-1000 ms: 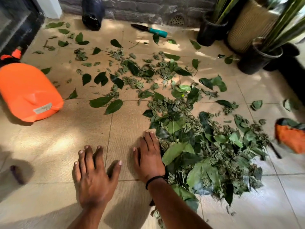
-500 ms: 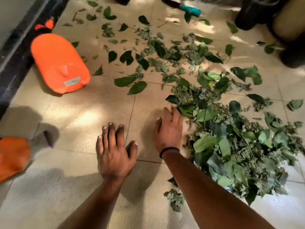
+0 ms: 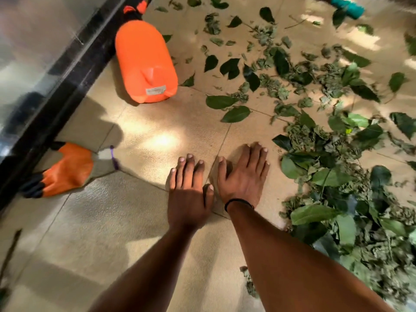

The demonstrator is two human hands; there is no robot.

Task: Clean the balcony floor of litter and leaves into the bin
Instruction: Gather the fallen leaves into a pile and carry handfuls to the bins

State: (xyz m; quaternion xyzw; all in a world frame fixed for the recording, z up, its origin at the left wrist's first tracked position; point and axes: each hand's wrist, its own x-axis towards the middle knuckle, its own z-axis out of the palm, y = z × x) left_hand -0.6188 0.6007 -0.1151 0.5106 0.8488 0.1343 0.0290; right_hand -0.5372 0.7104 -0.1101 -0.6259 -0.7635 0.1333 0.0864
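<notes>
Now both hands lie flat, fingers straight, side by side on the floor [image 3: 144, 221] at centre frame: left hand [image 3: 188, 197], right hand [image 3: 244, 176]. Leaves [image 3: 337, 181] pile at right; an orange container [image 3: 144, 64] lies upper left, an orange glove [image 3: 65, 170] at left.

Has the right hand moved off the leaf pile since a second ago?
Yes. The right hand has pulled left off the leaf pile, crossing the tile seam toward the left hand; it now lies flat on bare floor.

I see a beige tiled floor [image 3: 74, 239] dappled with sunlight (patchy), bordered left by a black glossy threshold [image 3: 56, 95].
</notes>
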